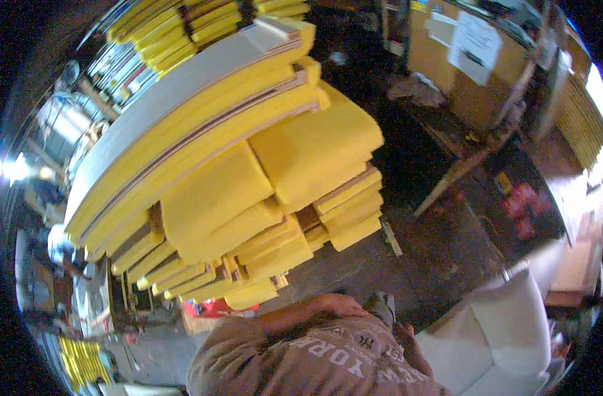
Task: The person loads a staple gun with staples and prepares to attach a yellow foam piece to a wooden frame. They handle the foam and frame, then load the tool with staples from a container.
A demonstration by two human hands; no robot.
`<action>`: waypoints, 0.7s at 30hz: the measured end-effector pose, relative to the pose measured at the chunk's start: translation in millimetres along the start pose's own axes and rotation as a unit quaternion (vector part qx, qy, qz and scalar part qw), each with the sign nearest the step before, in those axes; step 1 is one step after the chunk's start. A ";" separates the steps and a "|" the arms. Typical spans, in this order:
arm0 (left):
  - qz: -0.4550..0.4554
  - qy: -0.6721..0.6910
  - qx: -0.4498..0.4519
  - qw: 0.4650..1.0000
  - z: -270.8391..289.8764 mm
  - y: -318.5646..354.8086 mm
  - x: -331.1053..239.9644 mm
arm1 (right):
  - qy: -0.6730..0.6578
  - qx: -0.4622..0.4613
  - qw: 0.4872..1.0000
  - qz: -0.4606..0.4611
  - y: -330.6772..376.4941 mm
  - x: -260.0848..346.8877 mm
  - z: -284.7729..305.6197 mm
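My left forearm crosses in front of my brown printed shirt (341, 356), and my left hand (344, 305) rests near its front. Beside that hand is a grey, dark-edged object (382, 307), its kind unclear. My right hand (405, 332) shows only in part, just below the grey object; my shirt covers the rest. The fingers of both hands are hidden or too blurred to read. Ahead stands a tall stack of yellow foam-padded panels (215, 191), some with wooden edges and a pale board on top.
To the right stands a white upholstered piece (499, 330), like a seat. Red objects (526, 204) lie beyond it. A wooden strip (392, 239) lies on the dark floor (433, 257). More yellow panels (83, 363) are at the lower left, where another person (62, 245) works.
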State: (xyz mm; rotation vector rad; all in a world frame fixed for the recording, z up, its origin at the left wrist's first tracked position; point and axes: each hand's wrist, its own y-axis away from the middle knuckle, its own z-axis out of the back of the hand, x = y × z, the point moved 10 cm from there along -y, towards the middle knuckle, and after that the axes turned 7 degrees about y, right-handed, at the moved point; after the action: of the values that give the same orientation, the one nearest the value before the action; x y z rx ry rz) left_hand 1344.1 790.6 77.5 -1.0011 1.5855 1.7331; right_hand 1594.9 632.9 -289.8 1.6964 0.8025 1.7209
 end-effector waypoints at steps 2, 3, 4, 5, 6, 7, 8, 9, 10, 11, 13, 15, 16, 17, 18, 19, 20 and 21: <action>-0.005 0.033 -0.051 0.998 5.1 -7.2 27.8 | 0.171 0.035 0.985 -0.004 -55.9 -13.2 14.7; -0.005 0.036 -0.087 0.996 8.0 -11.1 41.2 | 0.299 0.036 0.953 -0.024 -59.4 7.4 19.8; -0.004 0.038 -0.121 0.992 10.4 -14.6 54.6 | 0.332 0.037 0.942 -0.023 -66.6 34.9 20.2; -0.011 0.040 -0.151 0.988 14.6 -18.8 56.5 | 0.305 0.033 0.952 -0.022 -63.7 66.9 25.6; -0.014 0.049 -0.173 0.984 18.6 -16.7 46.3 | 0.275 0.028 0.961 -0.018 -64.9 89.7 32.6; -0.016 0.057 -0.194 0.979 23.8 -12.9 34.5 | 0.257 0.026 0.966 -0.014 -63.1 110.6 40.1; -0.021 0.072 -0.222 0.972 27.1 -7.4 21.3 | 0.259 0.029 0.965 -0.011 -60.5 136.1 48.1; 0.014 0.068 -0.229 0.971 30.1 -4.5 6.7 | 0.256 0.032 0.966 -0.005 -65.2 153.4 54.8; 0.039 0.070 -0.236 0.968 32.2 -3.3 -5.2 | 0.267 0.029 0.963 0.000 -67.3 174.3 65.7; 0.071 0.072 -0.240 0.965 30.3 -3.8 -8.6 | 0.279 0.033 0.960 0.004 -71.8 184.9 71.9; 0.035 0.061 -0.276 0.959 29.2 -27.5 -3.6 | 0.308 0.037 0.951 0.013 -80.6 208.2 87.1; 0.035 0.059 -0.329 0.942 32.6 -28.8 -7.0 | 0.346 0.042 0.937 0.029 -89.2 231.2 94.6; 0.052 0.063 -0.365 0.927 33.5 -26.2 -6.1 | 0.364 0.050 0.929 0.046 -96.5 243.5 88.9; 0.061 0.061 -0.394 0.915 38.8 -25.3 -12.2 | 0.377 0.047 0.923 0.069 -98.1 265.0 83.2; 0.061 0.068 -0.410 0.907 37.4 -26.6 -7.5 | 0.393 0.055 0.911 0.115 -96.1 297.1 63.3; 0.042 0.075 -0.427 0.900 35.0 -33.8 8.5 | 0.410 0.063 0.893 0.172 -96.4 335.2 38.3; 0.017 0.091 -0.446 0.890 29.3 -42.8 28.3 | 0.432 0.071 0.868 0.234 -87.2 379.7 4.2; -0.019 0.100 -0.468 0.878 24.8 -54.8 56.9 | 0.455 0.076 0.829 0.316 -68.1 432.2 -38.0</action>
State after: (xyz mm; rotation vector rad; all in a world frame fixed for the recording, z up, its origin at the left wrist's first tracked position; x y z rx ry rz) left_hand 1354.3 818.1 0.1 -1.6673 0.7378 2.4804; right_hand 1549.5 1006.0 -62.7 1.2207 0.8022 3.1085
